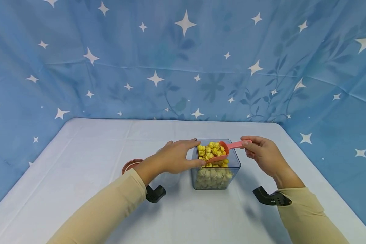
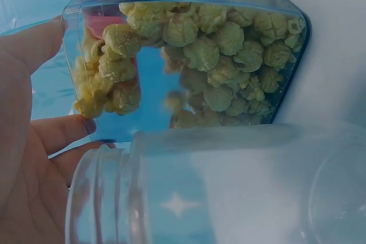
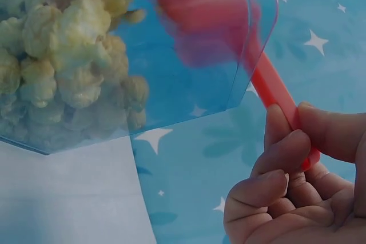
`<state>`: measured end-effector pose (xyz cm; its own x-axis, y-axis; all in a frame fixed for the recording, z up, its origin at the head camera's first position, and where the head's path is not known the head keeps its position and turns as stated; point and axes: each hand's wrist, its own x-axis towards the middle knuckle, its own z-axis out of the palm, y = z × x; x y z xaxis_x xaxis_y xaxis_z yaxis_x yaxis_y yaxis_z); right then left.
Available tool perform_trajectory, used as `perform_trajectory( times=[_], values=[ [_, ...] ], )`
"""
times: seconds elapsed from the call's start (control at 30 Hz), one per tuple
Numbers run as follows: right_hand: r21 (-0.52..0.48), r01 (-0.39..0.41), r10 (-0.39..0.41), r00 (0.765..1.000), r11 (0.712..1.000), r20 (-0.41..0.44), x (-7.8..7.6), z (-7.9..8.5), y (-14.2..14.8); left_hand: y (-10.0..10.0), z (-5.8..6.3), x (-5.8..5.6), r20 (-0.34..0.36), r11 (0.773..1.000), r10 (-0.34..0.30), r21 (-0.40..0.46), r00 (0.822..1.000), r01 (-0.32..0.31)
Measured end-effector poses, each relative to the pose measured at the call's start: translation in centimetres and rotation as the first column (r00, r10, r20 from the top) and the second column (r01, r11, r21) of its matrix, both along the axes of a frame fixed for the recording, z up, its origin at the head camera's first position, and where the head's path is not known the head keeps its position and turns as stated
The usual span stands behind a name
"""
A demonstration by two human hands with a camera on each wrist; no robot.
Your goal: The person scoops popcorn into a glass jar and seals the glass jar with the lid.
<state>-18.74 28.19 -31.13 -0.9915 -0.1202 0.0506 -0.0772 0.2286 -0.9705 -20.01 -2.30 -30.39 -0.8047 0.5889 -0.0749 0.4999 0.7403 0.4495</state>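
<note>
Right hand (image 1: 263, 155) pinches the scoop (image 1: 229, 146); left hand (image 1: 176, 157) spreads wide, touching the box (image 1: 235, 162) — scooping popcorn (image 1: 211, 149), it seems — so next, lift it level.

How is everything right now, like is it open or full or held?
Box: upright, open on top, partly filled.
Popcorn: heaped in the box.
Scoop: tilted into the box, held by its handle.
Jar: upright, no lid on its neck.
Round brown thing: partly hidden, state unclear.
Left hand: touching the box.
Right hand: pinching the scoop.
Blue cloth: hanging, creased.
</note>
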Motion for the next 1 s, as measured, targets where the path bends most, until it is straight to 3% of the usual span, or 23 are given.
perform_trajectory(
  times=[0.13,0.5,0.83,1.0],
  values=[
    [-0.077,-0.019,0.02,1.0,0.997,0.008,0.0,-0.3,-0.1,-0.1,0.1,0.0,-0.001,1.0,-0.001,0.003,1.0,0.001],
    [-0.008,-0.016,0.016,1.0,1.0,-0.01,0.0,-0.5,-0.3,0.0,0.1,0.0,0.004,1.0,-0.005,0.005,1.0,0.005],
    [-0.154,-0.036,0.031,0.999,0.987,-0.035,0.1,0.0,0.8,0.0,0.1,0.0,0.018,1.0,-0.003,0.023,1.0,0.002],
    [-0.179,-0.032,0.025,0.999,0.983,-0.037,0.2,0.2,1.2,-0.1,0.2,0.0,0.024,1.0,-0.003,0.028,1.0,0.002]
  ],
)
